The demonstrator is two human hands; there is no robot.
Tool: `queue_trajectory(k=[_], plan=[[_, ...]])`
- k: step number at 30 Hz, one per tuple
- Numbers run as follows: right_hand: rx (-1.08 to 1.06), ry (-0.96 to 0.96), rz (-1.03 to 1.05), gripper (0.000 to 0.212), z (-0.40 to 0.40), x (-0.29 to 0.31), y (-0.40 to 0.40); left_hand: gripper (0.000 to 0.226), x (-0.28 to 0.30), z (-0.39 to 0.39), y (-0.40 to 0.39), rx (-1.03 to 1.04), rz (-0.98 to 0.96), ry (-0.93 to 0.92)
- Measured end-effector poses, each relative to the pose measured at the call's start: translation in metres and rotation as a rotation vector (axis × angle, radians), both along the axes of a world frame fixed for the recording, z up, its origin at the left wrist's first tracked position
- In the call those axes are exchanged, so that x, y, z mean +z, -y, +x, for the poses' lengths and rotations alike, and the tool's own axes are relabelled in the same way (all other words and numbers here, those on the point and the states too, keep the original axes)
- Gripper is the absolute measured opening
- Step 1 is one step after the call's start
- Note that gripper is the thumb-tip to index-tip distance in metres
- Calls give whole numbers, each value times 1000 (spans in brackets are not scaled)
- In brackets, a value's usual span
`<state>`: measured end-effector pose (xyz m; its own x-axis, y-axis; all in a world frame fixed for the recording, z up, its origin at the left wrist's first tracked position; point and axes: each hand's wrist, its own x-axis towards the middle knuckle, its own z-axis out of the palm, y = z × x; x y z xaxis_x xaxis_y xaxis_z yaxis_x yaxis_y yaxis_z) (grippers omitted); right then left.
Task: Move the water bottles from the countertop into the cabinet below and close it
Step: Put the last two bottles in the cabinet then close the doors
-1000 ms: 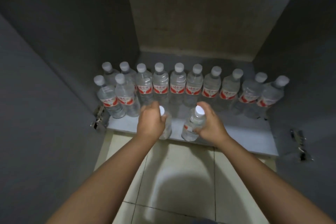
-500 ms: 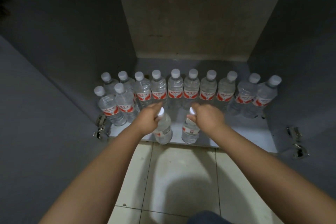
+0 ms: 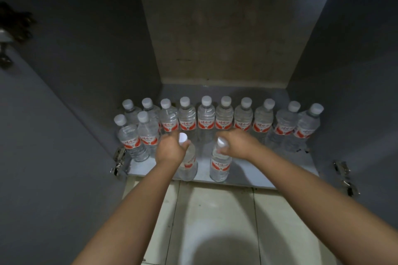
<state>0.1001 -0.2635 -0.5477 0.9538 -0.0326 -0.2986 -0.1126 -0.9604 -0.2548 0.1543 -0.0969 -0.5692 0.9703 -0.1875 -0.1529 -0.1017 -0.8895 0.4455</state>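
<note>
Two clear water bottles with white caps and red labels stand near the front edge of the cabinet floor (image 3: 254,170). My left hand (image 3: 170,148) grips the neck of the left bottle (image 3: 188,164). My right hand (image 3: 235,144) grips the neck of the right bottle (image 3: 219,166). Behind them a row of several like bottles (image 3: 206,118) stands across the cabinet, with two more bottles (image 3: 137,137) in front at the left end.
Both grey cabinet doors stand open, the left door (image 3: 43,135) and the right door (image 3: 370,135), with metal hinges (image 3: 118,159) at the cabinet's lower corners. A pale tiled floor (image 3: 215,221) lies in front of the cabinet. A bare brown back wall (image 3: 224,34) rises behind the bottles.
Both hands have slid up from the bottles' bodies to their necks, and the two bottles now stand upright on the cabinet floor. The view has pulled back a little.
</note>
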Motion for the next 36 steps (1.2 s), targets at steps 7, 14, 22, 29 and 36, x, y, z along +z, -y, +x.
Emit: queue_trajectory(k=[7, 14, 22, 29, 36], plan=[[10, 26, -46, 23, 5, -5, -11, 55, 4, 2, -15, -268, -73, -33], [282, 61, -120, 35, 5, -10, -2, 45, -6, 3, -17, -227, 20, -28], [203, 11, -34, 53, 8, -8, 3, 45, -12, 4, -6, -100, -11, 16], [120, 8, -100, 27, 11, -6, 2, 54, -8, 12, -17, -340, -65, -64], [-70, 10, -168, 35, 19, -10, -14, 49, -11, 10, -14, -271, -78, 19]])
